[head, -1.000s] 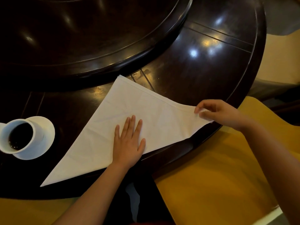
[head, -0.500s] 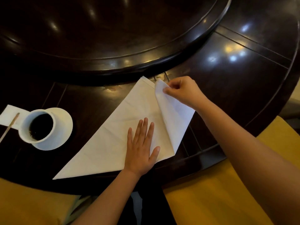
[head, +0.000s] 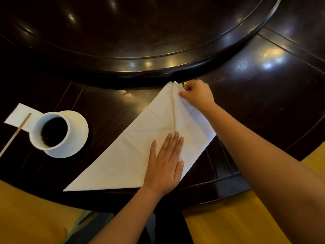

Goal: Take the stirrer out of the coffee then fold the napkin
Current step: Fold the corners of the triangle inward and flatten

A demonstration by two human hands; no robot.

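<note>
Two hands at work: we have both on the white cloth napkin (head: 137, 152), which lies as a folded triangle on the dark polished wooden counter (head: 263, 81).
Right hand (head: 197, 95): we pinch the napkin's right corner, folded over so it meets the far tip near the raised round turntable (head: 140, 32).
Left hand (head: 166, 163): fingers straight and close together, palm flat, pressing the napkin's middle down; the fingertips sit at the foot of the new centre edge.
Napkin layout: right half doubled over along a line running from our left fingertips to the far tip; left point lies flat, reaching toward the counter's near edge.
Stirrer: the thin wooden stirrer stick (head: 16, 132) is out of the drink, lying on a small white paper napkin (head: 19, 114) left of the cup.
Cup: the white cup of black coffee (head: 51, 131) stands on its white saucer (head: 77, 138), just left of the cloth.
Stage: we judge the first step done and the folding midway.
Risk, alignment: if our pinch slips before creasing, the flap could spring back or land crooked.
Risk, slide: easing the left palm may let the cloth shift on the glossy wood.
Risk, spill: folding the left point, our forearm could knock the full cup nearby.
</note>
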